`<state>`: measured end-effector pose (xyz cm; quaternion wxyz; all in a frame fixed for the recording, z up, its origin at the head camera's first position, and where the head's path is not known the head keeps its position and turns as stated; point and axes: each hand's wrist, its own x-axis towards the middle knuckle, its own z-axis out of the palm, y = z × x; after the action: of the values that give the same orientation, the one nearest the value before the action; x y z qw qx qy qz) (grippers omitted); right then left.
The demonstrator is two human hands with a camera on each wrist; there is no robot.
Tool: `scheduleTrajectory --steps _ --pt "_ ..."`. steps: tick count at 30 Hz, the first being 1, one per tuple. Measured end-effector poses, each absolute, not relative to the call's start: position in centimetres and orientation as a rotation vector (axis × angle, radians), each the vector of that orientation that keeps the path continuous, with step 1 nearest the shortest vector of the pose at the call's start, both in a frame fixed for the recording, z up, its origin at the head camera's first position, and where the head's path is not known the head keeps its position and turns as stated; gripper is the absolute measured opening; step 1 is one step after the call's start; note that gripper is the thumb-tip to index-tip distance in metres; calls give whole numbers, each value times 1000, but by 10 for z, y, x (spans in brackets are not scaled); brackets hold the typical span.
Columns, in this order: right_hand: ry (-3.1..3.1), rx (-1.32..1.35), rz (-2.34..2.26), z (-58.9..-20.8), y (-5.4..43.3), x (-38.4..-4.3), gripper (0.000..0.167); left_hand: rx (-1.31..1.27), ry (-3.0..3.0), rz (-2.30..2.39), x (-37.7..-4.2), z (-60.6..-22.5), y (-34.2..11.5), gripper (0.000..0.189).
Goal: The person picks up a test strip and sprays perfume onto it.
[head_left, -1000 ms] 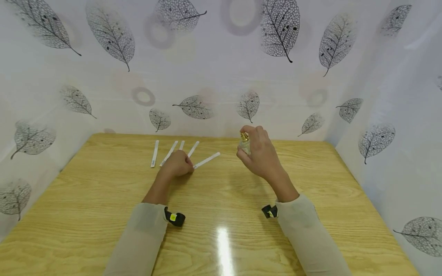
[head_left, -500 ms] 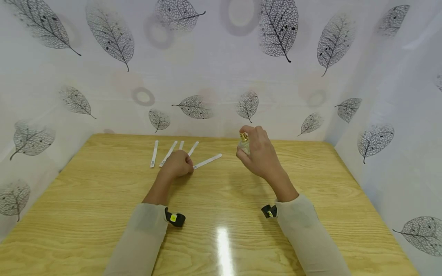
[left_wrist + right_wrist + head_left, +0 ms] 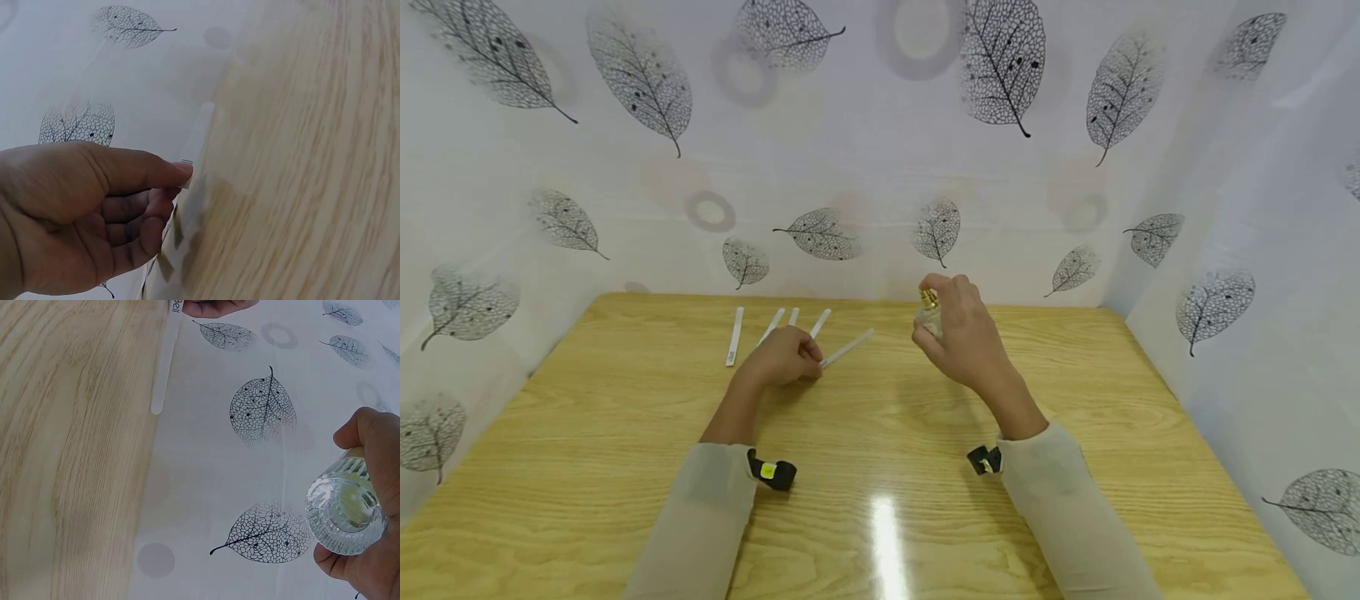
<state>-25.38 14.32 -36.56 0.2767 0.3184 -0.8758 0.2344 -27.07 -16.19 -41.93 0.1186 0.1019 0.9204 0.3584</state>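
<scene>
A thin white paper test strip [image 3: 848, 348] is pinched at its near end between the thumb and fingers of my left hand [image 3: 784, 357]. The left wrist view shows the strip [image 3: 200, 128] pointing away from the thumb tip. Printed letters show on the strip [image 3: 165, 359] in the right wrist view. My right hand [image 3: 970, 337] grips a clear glass perfume bottle [image 3: 929, 320] with a gold spray top [image 3: 928, 297], and the index finger lies on that top. Ridged glass at the base of the bottle [image 3: 345, 512] faces the right wrist camera.
Several more white strips lie at the back left of the wooden table [image 3: 865, 433]: one strip [image 3: 735, 336] stands apart at the left, others [image 3: 822, 322] are partly behind my left hand. A leaf-printed white curtain [image 3: 865, 167] closes off the back and sides.
The strip in my left hand has turned to look narrower, and its far end has shifted slightly left. My left wrist has moved a little left. My right hand stays nearly still with the bottle.
</scene>
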Motion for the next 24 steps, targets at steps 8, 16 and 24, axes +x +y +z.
scheduleTrajectory --steps 8,16,24 --pt "-2345 857 618 -366 143 -254 46 382 2696 1074 -272 -417 -164 9" --pt "-2346 852 622 -366 143 -253 47 345 2611 1239 -270 -410 -161 9" --pt "-2345 854 616 -366 143 -254 46 367 2432 1472 -269 -403 -161 14"
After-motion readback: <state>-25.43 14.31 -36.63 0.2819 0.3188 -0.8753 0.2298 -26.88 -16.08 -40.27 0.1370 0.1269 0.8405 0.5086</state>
